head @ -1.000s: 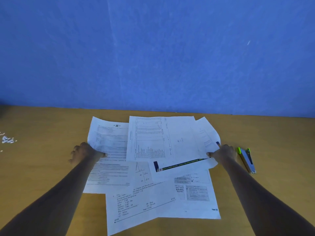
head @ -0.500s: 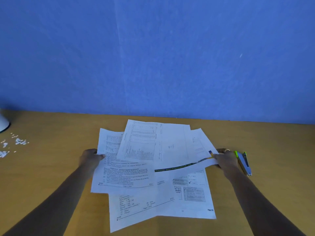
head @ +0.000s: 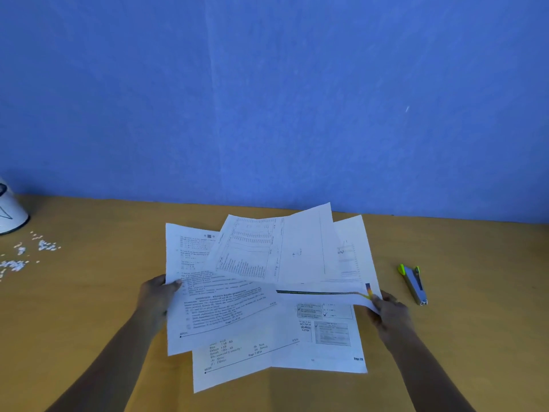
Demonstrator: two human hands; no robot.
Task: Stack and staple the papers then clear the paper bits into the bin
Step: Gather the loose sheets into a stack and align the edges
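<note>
Loose fan of white printed paper sheets (head: 267, 292) mid-table, overlapping and skewed, upper sheets lifted off the yellow-brown wooden table (head: 89, 307). Left hand (head: 156, 295) pinches the fan's left edge, thumb on top. Right hand (head: 389, 312) pinches the right corner. Grey stapler with green tips (head: 413, 283) lies just right of the right hand. Scattered white paper bits (head: 29, 254) far left, beside a white bin (head: 10, 212)
</note>
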